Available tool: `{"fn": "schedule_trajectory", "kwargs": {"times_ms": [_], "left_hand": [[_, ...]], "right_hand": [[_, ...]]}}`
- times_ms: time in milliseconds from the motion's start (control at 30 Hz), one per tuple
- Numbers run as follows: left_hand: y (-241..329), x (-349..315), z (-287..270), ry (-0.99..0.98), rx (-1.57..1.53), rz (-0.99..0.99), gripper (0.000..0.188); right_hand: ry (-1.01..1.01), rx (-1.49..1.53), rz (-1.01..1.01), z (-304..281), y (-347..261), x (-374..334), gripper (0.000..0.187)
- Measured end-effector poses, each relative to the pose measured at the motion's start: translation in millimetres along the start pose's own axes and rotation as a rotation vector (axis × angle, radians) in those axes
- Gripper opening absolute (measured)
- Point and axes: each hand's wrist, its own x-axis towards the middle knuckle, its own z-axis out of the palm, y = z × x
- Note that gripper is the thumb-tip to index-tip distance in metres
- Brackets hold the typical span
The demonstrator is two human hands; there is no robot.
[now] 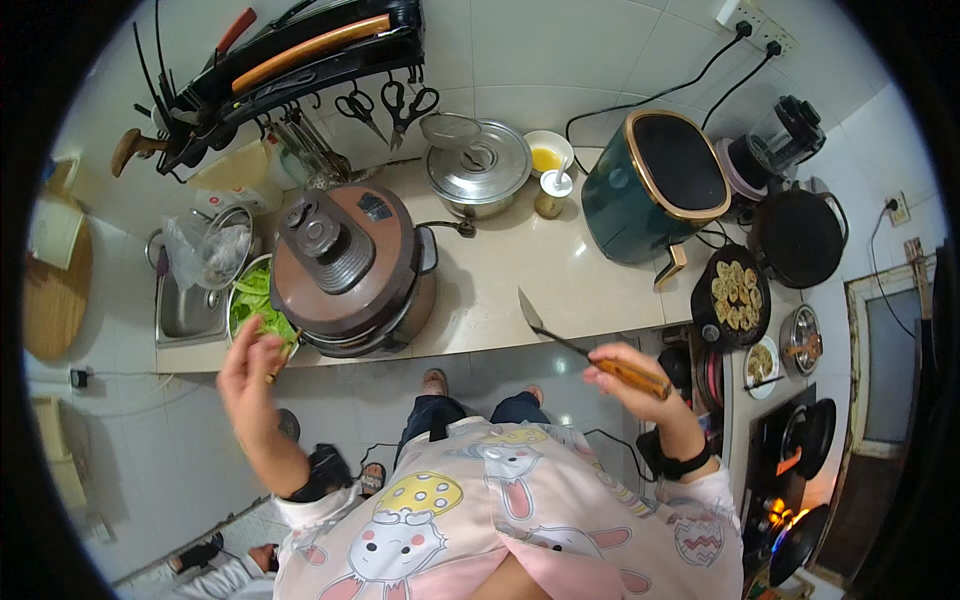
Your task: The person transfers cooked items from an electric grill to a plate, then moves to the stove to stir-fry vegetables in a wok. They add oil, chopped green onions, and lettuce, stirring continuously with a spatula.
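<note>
My right hand (632, 378) is wrapped round the wooden handle of a spatula (534, 318). Its dark shaft and narrow metal blade point left and away, over the counter's front edge. My left hand (252, 372) is raised at the left, in front of a bowl of green leaves (254, 300). Its fingers are loosely bent and apart, and I see nothing held in them. Just right of that hand stands a large brown electric pressure cooker (345, 260) with its lid on.
A lidded steel pot (478, 165), a bowl of yellow liquid (546, 154) and a green air fryer (650, 190) line the counter. At right, an open electric pan (733, 300) holds several browned rounds. Flames burn under a wok (800, 545). Another person's legs (225, 570) show at lower left.
</note>
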Motion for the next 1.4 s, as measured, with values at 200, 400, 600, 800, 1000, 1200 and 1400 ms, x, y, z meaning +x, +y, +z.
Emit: {"fn": "schedule_trajectory", "kwargs": {"times_ms": [200,400,600,800,1000,1200,1400], "left_hand": [[-16,39,216,-0.474,-0.156,-0.155,0.043],[-60,163,363,-0.375,0.572,0.173,0.055],[-80,252,406,-0.336,0.958,0.056,0.052],[-91,279,382,-0.277,1.171,-0.065,0.033],[-90,258,351,-0.112,1.432,-0.056,0.027],[-88,257,335,-0.166,1.462,-0.367,0.038],[-126,247,349,-0.159,1.05,-0.232,0.037]], "right_hand": [[-0.008,-0.031,0.031,-45,25,-46,0.027],[0.113,-0.142,0.063,-66,40,-73,0.025],[0.279,-0.11,0.014,-61,45,-92,0.026],[0.384,0.023,0.15,-55,47,-88,0.034],[0.301,0.014,0.113,-62,41,-75,0.032],[0.209,-0.118,0.009,-65,37,-67,0.029],[0.278,0.057,0.201,-62,43,-73,0.028]]}}
